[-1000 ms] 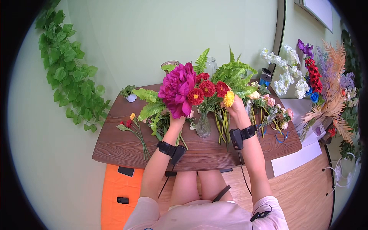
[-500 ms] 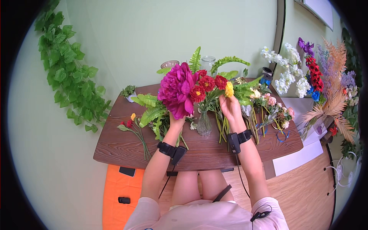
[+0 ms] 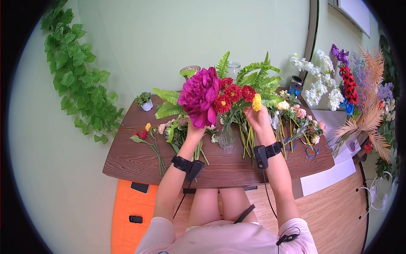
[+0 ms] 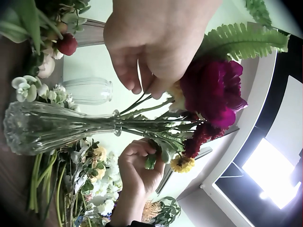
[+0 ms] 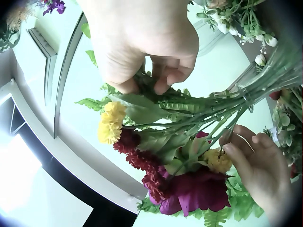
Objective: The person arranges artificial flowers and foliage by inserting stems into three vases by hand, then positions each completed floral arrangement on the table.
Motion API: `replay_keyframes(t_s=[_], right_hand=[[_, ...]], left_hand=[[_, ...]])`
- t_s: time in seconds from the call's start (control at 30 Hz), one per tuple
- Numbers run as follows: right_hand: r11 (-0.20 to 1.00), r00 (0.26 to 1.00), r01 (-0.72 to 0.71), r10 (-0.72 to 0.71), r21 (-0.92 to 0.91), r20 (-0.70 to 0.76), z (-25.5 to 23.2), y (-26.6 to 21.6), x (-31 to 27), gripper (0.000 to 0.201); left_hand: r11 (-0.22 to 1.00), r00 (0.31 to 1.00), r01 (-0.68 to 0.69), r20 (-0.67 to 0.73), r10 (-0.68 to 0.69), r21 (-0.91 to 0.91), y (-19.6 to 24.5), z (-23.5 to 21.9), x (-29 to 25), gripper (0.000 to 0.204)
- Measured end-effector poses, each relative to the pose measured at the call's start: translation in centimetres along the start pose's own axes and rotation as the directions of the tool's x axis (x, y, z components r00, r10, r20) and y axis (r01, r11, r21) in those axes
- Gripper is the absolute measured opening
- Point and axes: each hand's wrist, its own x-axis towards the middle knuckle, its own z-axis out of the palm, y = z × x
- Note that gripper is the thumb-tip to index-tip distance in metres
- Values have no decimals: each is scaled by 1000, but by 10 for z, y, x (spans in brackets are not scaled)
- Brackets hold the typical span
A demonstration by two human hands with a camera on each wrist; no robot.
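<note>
A ribbed clear glass vase [image 3: 226, 137] stands upright on the table, holding a bunch of stems. Over it spread a large magenta peony [image 3: 198, 97], red daisy-like flowers [image 3: 233, 93], a yellow flower [image 3: 256, 102] and fern fronds [image 3: 256, 76]. My left hand [image 3: 196, 132] is under the peony, partly hidden by it. Its thumb and fingertips pinch a thin stem [image 4: 144, 98] just above the vase mouth. On the other side, my right hand [image 3: 259, 118] curls its fingers on a green leaf [image 5: 154, 92] beside the yellow flower.
Loose red and yellow flowers [image 3: 146, 135] lie on the table's left. Cut stems [image 3: 247, 139] and pink and white roses [image 3: 308, 122] lie right of the vase. Behind stand an empty glass jar [image 3: 233, 67], a small potted plant [image 3: 146, 103] and ribbon spools [image 3: 295, 86].
My right hand has shifted slightly inward and lower beside the yellow flower. The fern fronds on the right dipped, then rose again. The left hand stays under the peony.
</note>
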Motion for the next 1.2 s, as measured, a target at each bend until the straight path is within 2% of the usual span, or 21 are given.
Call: replay_keyframes(t_s=[0.07,0.13,0.17,0.2,0.23,0.27,0.3,0.33,0.4,0.47,0.53,0.57,0.6,0.67,0.7,0.73,0.8,0.83,0.9,1.13,1.2], right_hand=[[1000,1000,2,-2,-12,2,-1,0,-3,20],[999,1000,19,-19,-41,-12,7,-1,-12,18],[1000,1000,0,0,14,-29,9,-1,-16,17],[1000,998,-10,10,1,-56,8,-2,-21,21],[1000,995,-21,20,-9,-93,9,-2,-26,23],[999,991,-34,31,-17,-130,12,-2,-33,25],[995,985,-62,48,-82,-165,15,-3,-38,31],[977,965,-133,90,-164,-248,19,-3,-45,34],[937,948,-236,163,-258,-274,18,-1,-60,33],[896,918,-318,211,-309,-335,12,5,-72,28],[859,904,-374,253,-349,-345,9,13,-84,24],[859,902,-380,262,-343,-343,10,18,-88,24],[849,884,-417,297,-325,-360,12,22,-93,21],[837,864,-456,335,-303,-376,15,30,-99,19],[828,860,-469,350,-306,-371,17,34,-102,18],[819,856,-482,366,-310,-365,18,39,-103,17],[815,846,-498,383,-296,-371,22,48,-106,15],[804,840,-514,401,-300,-365,22,52,-107,15],[788,829,-539,431,-299,-357,25,59,-110,13],[750,807,-576,460,-324,-370,25,68,-120,14],[746,804,-580,460,-328,-377,24,68,-122,14]], left_hand=[[999,999,-37,11,37,40,6,-6,-2,39],[988,994,-16,108,-1,155,37,-13,-3,39],[932,982,-131,173,76,338,44,-22,-5,35],[931,984,-124,165,71,343,45,-29,-6,35],[972,977,95,165,-133,215,46,-36,-8,33],[945,926,316,190,-326,84,46,-43,-11,31],[952,942,304,161,-296,-31,43,-49,-17,30],[950,942,310,148,-303,-27,41,-61,-22,30],[932,921,287,205,-332,220,44,-90,-31,29],[915,913,357,138,-384,188,26,-117,-39,26],[832,922,322,50,-384,451,1,-150,-49,25],[723,936,297,-42,-348,623,9,-158,-54,23],[718,935,302,-48,-352,627,9,-167,-59,23],[575,911,403,-252,-326,712,5,-182,-68,24],[536,884,457,-296,-361,710,3,-189,-71,27],[533,883,459,-299,-362,711,0,-193,-75,27],[385,823,510,-306,-479,769,6,-196,-79,30],[382,822,512,-309,-479,770,8,-196,-81,30],[300,770,506,-267,-579,808,13,-192,-82,33],[241,761,537,-340,-553,808,-1,-189,-85,26],[240,710,581,-340,-616,778,-5,-193,-84,21]])
